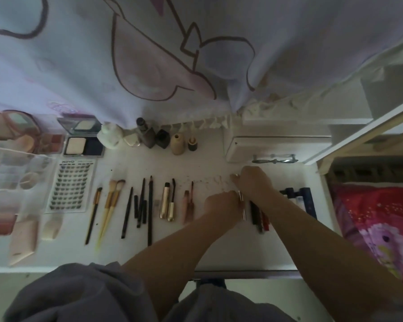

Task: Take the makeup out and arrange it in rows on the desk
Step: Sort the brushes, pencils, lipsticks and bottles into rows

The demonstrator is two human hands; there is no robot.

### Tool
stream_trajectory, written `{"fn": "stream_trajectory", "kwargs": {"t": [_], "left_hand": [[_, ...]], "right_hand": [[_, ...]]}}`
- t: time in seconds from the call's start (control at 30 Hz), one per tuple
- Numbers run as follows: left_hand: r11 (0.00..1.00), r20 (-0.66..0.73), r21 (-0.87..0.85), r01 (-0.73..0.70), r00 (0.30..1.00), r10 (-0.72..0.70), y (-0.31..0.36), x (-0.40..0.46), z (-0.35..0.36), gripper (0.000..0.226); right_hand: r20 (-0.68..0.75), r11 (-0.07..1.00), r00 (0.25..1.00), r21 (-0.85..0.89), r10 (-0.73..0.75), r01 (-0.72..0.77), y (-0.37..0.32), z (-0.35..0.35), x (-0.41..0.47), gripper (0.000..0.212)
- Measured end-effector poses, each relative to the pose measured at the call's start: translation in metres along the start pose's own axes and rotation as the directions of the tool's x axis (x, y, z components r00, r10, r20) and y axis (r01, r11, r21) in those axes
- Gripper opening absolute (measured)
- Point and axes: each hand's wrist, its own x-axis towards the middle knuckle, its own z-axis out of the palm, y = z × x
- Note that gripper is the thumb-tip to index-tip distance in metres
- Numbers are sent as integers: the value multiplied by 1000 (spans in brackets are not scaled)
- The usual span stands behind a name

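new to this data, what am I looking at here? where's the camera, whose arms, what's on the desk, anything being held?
There is one picture, from a wide-angle camera worn on a person's head, looking down at their own bare arms; no robot is involved. The white desk holds makeup in rows: bottles at the back by a hanging curtain, open compacts and a lash card on the left, then brushes, pencils and gold mascara tubes. The left hand grips a slim silver stick. The right hand reaches over it; whether it holds anything is unclear. Dark and red sticks lie beside them.
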Motion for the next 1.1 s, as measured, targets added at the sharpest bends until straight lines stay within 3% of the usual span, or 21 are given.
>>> {"fn": "stream_trajectory", "kwargs": {"t": [0.13, 0.33, 0.43, 0.57, 0.7, 0.83, 1.0, 1.1], "left_hand": [[998, -16, -55, 41, 999, -42, -10, -1, 2, 31], [992, -121, -130, 6, 992, -22, -36, -25, -22, 23], [976, -194, -164, -144, 975, 111, -55, -45, -44, 24], [950, -237, -13, -312, 924, 301, -81, -71, -77, 26], [945, -217, 51, -322, 920, 325, -102, -85, -106, 33], [935, -204, 39, -352, 913, 353, -119, -96, -118, 32], [915, -270, 89, -393, 875, 401, -130, -105, -128, 31], [909, -289, 80, -409, 863, 414, -133, -110, -132, 31]], "right_hand": [[88, 998, 996, 66, -11, 6, -4, 7, 1, 27], [303, 899, 953, 418, -2, -131, -22, -22, -19, 33], [380, 828, 921, 542, -91, -142, -30, -49, -43, 31], [454, 850, 856, 526, -248, -33, -48, -72, -75, 47], [328, 745, 851, 658, -411, 106, -70, -80, -94, 39], [238, 748, 834, 605, -498, 274, -84, -82, -108, 31], [263, 791, 850, 559, -456, 250, -90, -91, -118, 45], [235, 784, 845, 547, -480, 293, -92, -94, -121, 26]]}}
